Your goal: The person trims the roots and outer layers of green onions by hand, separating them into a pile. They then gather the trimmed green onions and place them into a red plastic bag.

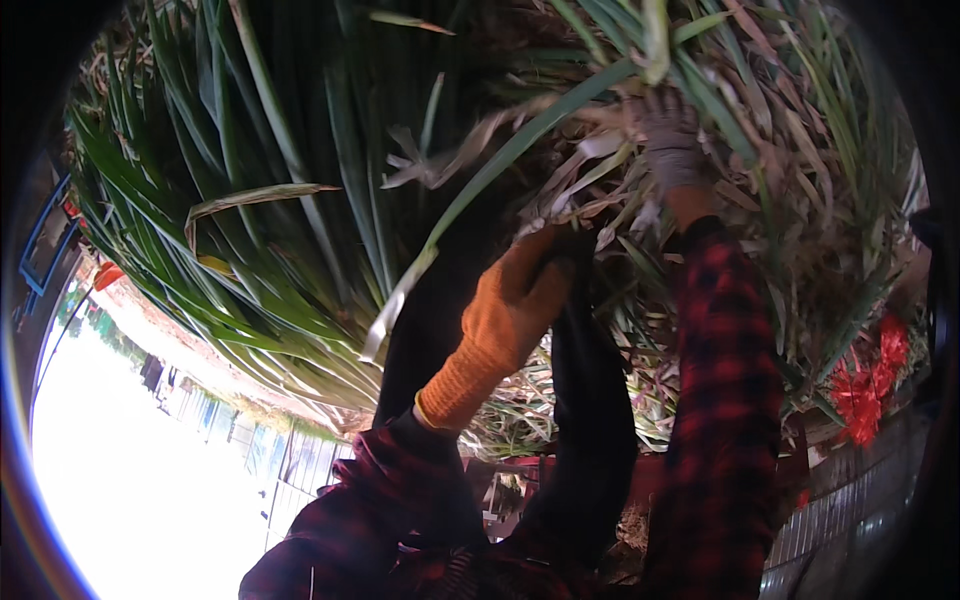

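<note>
My left hand [517, 300], in an orange knitted glove, is at the middle of the view, between my knees. Its fingers curl down into shadow, and what they may hold is hidden. Farther forward on the right, my right hand [667, 131], in a greyish, soiled glove, reaches over loose dry leaves with its fingers spread. A green onion-like stalk [656, 45] lies just beyond its fingertips, and one long green leaf [517, 142] arches from there towards the lower left. Whether the right hand touches the stalk is unclear. Long green stalks [262, 150] are massed on the left.
Dry leaves and trimmings [802, 180] cover the area around my right arm. Red plastic strands [870, 382] lie at the lower right. A red bar [645, 480] runs below my legs. A blue metal frame [34, 255] stands at the far left, and bright daylight shows at the lower left.
</note>
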Tool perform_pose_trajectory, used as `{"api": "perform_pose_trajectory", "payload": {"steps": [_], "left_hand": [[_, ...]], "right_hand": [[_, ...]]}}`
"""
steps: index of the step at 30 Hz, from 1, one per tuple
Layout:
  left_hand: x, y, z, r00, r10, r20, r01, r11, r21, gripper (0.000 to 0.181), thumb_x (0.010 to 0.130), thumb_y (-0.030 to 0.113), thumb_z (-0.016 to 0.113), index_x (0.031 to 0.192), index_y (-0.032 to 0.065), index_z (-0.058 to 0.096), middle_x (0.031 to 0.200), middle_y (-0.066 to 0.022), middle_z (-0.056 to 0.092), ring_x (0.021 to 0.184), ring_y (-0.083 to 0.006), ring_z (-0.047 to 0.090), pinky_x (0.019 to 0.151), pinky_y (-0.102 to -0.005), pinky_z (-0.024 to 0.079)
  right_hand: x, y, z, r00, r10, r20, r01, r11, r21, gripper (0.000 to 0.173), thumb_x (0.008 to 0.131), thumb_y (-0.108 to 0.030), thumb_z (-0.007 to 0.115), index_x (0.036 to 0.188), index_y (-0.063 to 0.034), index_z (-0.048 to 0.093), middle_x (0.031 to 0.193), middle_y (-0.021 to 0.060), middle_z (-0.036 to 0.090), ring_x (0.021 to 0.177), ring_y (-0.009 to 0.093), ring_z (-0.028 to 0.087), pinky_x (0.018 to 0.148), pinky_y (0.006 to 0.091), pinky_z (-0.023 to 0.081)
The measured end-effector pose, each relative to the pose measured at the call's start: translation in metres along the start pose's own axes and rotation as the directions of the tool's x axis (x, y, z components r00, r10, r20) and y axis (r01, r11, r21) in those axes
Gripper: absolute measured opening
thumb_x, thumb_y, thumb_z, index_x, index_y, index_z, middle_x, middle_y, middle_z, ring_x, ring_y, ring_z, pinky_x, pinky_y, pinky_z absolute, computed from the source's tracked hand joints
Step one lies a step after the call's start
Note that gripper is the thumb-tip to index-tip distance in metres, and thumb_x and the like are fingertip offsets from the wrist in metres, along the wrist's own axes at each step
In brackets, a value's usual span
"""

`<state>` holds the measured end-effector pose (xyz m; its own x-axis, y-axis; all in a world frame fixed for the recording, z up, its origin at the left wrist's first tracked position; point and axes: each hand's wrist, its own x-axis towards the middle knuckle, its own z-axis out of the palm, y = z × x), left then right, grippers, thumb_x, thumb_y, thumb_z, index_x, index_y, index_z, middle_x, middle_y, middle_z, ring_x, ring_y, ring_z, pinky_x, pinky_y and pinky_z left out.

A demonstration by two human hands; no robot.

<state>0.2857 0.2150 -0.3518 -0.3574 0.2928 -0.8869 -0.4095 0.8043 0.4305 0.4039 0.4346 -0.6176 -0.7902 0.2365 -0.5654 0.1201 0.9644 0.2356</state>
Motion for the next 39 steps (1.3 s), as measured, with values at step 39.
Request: {"api": "perform_pose_trajectory", "payload": {"steps": [39], "left_hand": [[0.064,0.031,-0.059,0.998,-0.061,0.025,0.062,0.998,-0.028,0.039,0.087,0.033,0.053,0.117,0.0097,0.061,0.109,-0.0167,0.065,0.105,-0.0351,0.060,0.088,-0.0381,0.047]], "right_hand": [[-0.040,0.319,-0.208,0.814,0.393,0.427,-0.580,0.562,0.590,0.113,0.072,-0.067,0.065,0.145,0.0055,0.020,0.141,0.0286,0.038,0.125,0.042,0.046,0.102,0.0408,0.041]]}}
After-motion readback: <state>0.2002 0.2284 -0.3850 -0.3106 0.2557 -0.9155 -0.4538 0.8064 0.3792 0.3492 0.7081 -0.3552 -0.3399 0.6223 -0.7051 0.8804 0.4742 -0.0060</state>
